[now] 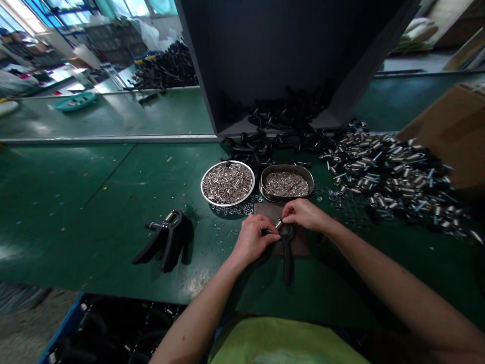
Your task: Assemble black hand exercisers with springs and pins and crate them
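Clamp [287, 258], between both hands [278, 226], spring uppermost

A glossy green surface [113, 192] is seen – smooth; shiny metal pins [228, 183], matt black plastic-looking handles [287, 260].

You're in workshop: green workbench [113, 177], dish of metal pins [227, 183], heaped springs and black parts [394, 174].
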### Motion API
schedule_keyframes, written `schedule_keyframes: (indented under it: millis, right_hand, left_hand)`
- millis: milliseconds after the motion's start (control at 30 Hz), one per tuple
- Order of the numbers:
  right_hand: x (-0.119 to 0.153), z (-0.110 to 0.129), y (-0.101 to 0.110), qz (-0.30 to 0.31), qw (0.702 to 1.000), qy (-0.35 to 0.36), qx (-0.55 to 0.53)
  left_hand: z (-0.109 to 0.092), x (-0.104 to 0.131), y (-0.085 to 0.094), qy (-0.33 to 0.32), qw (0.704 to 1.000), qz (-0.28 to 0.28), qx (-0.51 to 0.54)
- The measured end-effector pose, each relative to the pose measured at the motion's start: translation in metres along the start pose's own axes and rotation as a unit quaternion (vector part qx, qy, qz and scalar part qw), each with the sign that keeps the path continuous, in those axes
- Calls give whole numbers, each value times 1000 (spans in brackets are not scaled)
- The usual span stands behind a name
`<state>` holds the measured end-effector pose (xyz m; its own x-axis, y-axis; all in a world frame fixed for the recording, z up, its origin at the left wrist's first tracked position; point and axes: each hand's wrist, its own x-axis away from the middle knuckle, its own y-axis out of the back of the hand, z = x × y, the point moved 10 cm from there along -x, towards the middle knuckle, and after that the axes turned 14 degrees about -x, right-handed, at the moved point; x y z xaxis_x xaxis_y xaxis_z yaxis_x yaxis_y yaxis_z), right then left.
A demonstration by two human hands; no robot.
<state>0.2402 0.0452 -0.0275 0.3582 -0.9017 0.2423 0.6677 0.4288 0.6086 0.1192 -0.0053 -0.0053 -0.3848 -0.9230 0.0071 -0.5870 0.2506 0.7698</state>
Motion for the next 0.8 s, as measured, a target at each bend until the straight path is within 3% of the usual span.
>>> schedule_keyframes:
  millis: [267, 433, 600, 700, 800]
  right_hand:
    - [8, 11, 2, -30, 996, 16, 82]
    - [2, 8, -1, 2, 998, 15, 60]
    - [0, 7, -8, 28, 999, 25, 16]
    - [14, 10, -3, -9, 999, 38, 14]
    - [56, -6, 16, -91, 995, 30, 29]
  left_hand:
    - [-5, -3, -18, 8, 999, 21, -47]
    - [-4, -5, -23, 23, 998, 49, -33]
    - [5, -7, -27, 87, 992, 85, -14]
    - [7, -8, -29, 88, 992, 87, 8]
    - [11, -8, -30, 92, 992, 83, 22]
